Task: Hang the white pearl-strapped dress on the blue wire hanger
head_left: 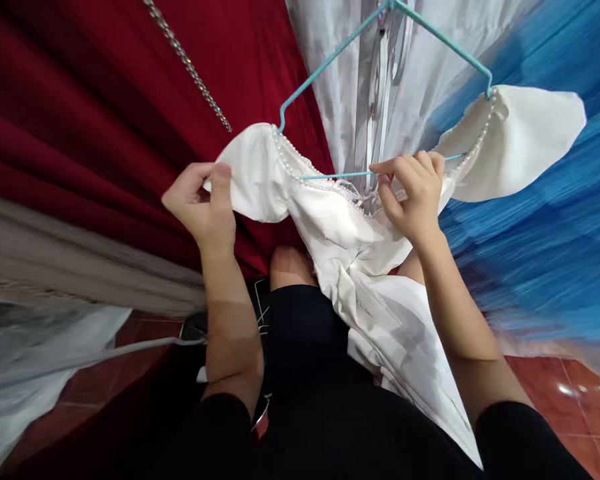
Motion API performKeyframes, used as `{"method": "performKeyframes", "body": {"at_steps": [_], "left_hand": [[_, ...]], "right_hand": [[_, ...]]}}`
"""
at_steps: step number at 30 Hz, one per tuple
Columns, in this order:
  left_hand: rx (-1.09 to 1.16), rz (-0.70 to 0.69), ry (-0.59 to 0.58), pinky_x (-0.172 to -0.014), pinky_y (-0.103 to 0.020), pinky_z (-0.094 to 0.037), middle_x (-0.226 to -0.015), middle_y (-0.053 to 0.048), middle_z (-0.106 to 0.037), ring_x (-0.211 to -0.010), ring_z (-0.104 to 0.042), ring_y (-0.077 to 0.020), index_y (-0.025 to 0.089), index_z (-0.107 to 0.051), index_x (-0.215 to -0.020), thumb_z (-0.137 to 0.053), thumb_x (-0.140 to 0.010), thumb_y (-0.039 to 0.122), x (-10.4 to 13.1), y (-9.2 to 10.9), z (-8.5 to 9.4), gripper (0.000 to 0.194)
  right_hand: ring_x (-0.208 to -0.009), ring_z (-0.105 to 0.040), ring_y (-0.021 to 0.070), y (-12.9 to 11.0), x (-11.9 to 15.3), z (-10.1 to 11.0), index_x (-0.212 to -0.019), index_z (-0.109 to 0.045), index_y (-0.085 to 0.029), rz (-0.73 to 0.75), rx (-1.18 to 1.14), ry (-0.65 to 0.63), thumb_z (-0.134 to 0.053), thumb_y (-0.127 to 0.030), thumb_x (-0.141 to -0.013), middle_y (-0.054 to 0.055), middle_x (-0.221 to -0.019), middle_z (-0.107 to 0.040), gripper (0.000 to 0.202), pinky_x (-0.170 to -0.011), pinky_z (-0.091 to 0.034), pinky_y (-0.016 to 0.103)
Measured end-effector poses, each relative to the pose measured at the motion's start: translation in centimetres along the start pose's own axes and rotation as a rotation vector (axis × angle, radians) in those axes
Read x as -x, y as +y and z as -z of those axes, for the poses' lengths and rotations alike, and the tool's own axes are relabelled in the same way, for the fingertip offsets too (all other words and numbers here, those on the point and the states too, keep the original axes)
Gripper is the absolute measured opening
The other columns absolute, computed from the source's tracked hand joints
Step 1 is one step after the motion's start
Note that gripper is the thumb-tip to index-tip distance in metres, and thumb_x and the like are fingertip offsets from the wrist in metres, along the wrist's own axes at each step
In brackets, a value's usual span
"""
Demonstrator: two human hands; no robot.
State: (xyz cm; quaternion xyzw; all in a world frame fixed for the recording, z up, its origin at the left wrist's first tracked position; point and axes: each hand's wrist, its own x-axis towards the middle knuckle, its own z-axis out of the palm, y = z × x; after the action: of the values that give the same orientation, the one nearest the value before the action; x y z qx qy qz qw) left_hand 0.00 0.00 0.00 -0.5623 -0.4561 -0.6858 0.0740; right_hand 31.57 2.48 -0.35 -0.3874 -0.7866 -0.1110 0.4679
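Observation:
A white dress (330, 220) with pearl beads along its neckline hangs on a light-blue wire hanger (330, 60) in front of me. Its skirt drapes down over my lap to the right. My left hand (205, 203) pinches the edge of the left puffed sleeve between thumb and fingers. At the neckline, my right hand (415, 190) is closed around the hanger's lower bar, with thumb and forefinger pressed together. The right sleeve (520, 143) spreads out untouched beyond that hand. Part of the bodice is hidden behind my right hand.
Dark red fabric (105, 133) with a beaded strip (190, 67) hangs on the left, silvery-white fabric (350, 87) behind the hanger, and blue fabric (545, 260) on the right. A beige cloth (80, 253) hangs at the lower left. Red floor tiles (570, 400) show at the lower right.

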Motion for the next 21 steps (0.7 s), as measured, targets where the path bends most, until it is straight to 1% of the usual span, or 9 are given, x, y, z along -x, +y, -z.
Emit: {"method": "performKeyframes", "body": {"at_steps": [3, 6, 8, 10, 12, 14, 16, 19, 21], "left_hand": [[-0.049, -0.009, 0.098, -0.065, -0.025, -0.038, -0.066, 0.000, -0.058, -0.066, -0.051, -0.0129, 0.012, -0.070, -0.074, -0.067, -0.090, 0.022, -0.5, -1.0, -0.6, 0.019], [-0.080, 0.002, 0.106, -0.067, -0.024, -0.044, -0.078, -0.002, -0.064, -0.073, -0.057, -0.0138, 0.009, -0.070, -0.086, -0.066, -0.088, 0.011, -0.9, -1.1, -1.1, 0.005], [-0.085, -0.023, 0.120, -0.074, -0.024, -0.048, -0.089, -0.005, -0.066, -0.081, -0.061, -0.0143, 0.006, -0.068, -0.096, -0.059, -0.085, 0.001, -1.1, -0.3, -1.4, 0.015], [-0.064, -0.099, 0.136, -0.083, -0.026, -0.051, -0.096, -0.005, -0.064, -0.088, -0.062, -0.0142, 0.006, -0.065, -0.102, -0.053, -0.088, -0.001, -1.2, 1.2, -1.8, 0.020], [-0.031, -0.176, 0.051, -0.091, -0.029, -0.052, -0.104, -0.006, -0.063, -0.097, -0.063, -0.0161, 0.007, -0.064, -0.111, -0.059, -0.090, 0.005, -1.2, 3.1, -2.5, 0.022], [-0.046, -0.212, -0.125, -0.099, -0.034, -0.052, -0.117, -0.008, -0.063, -0.109, -0.061, -0.0211, 0.009, -0.063, -0.123, -0.077, -0.079, 0.009, -1.3, 4.7, -3.4, 0.046], [-0.139, -0.197, -0.269, -0.106, -0.039, -0.050, -0.124, -0.010, -0.063, -0.118, -0.059, -0.0263, 0.010, -0.064, -0.126, -0.084, -0.067, 0.002, -1.4, 5.4, -4.4, 0.063], [-0.259, -0.094, -0.349, -0.103, -0.037, -0.052, -0.113, -0.007, -0.071, -0.109, -0.067, -0.0243, 0.012, -0.070, -0.116, -0.067, -0.077, -0.008, -1.7, 5.3, -5.4, 0.045], [-0.222, -0.052, -0.364, -0.099, -0.033, -0.054, -0.105, -0.002, -0.075, -0.104, -0.071, -0.0202, 0.016, -0.074, -0.111, -0.055, -0.085, -0.010, -2.2, 5.0, -5.4, 0.041]], "right_hand": [[-0.086, -0.058, 0.0216, 0.1, 0.0, -0.2, -0.107, -0.071, -0.027, -0.023, -0.011, -0.035, -0.046, -0.023, -0.098, 0.001, -0.080, -0.063, 0.027, -0.094, -0.042, 0.045], [-0.088, -0.058, 0.0222, 0.0, 0.1, -0.3, -0.108, -0.070, -0.027, -0.041, -0.005, -0.047, -0.045, -0.024, -0.098, 0.002, -0.081, -0.062, 0.027, -0.095, -0.042, 0.046], [-0.088, -0.058, 0.0223, -0.1, 0.2, -0.3, -0.108, -0.070, -0.027, -0.047, 0.002, -0.045, -0.044, -0.024, -0.099, 0.002, -0.081, -0.062, 0.027, -0.095, -0.042, 0.046], [-0.088, -0.058, 0.0223, -0.1, 0.2, -0.3, -0.107, -0.069, -0.027, -0.052, 0.006, -0.044, -0.044, -0.024, -0.099, 0.002, -0.081, -0.061, 0.027, -0.096, -0.042, 0.047], [-0.088, -0.058, 0.0224, -0.2, 0.1, -0.4, -0.106, -0.069, -0.027, -0.055, 0.008, -0.041, -0.043, -0.023, -0.099, 0.002, -0.081, -0.061, 0.027, -0.097, -0.041, 0.047], [-0.088, -0.058, 0.0223, -0.3, 0.1, -0.5, -0.106, -0.069, -0.027, -0.053, 0.011, -0.029, -0.043, -0.022, -0.099, 0.002, -0.081, -0.062, 0.027, -0.097, -0.041, 0.047], [-0.087, -0.057, 0.0219, -0.4, 0.1, -0.6, -0.106, -0.070, -0.026, -0.049, 0.012, -0.016, -0.044, -0.021, -0.098, 0.002, -0.081, -0.062, 0.027, -0.096, -0.041, 0.047], [-0.085, -0.056, 0.0210, -0.5, 0.2, -0.3, -0.105, -0.069, -0.026, -0.049, 0.018, -0.010, -0.045, -0.021, -0.098, 0.002, -0.081, -0.063, 0.026, -0.095, -0.041, 0.046], [-0.085, -0.056, 0.0207, -0.5, 0.2, 0.3, -0.104, -0.069, -0.026, -0.059, 0.016, -0.039, -0.045, -0.022, -0.099, 0.002, -0.081, -0.063, 0.025, -0.096, -0.041, 0.045]]}}
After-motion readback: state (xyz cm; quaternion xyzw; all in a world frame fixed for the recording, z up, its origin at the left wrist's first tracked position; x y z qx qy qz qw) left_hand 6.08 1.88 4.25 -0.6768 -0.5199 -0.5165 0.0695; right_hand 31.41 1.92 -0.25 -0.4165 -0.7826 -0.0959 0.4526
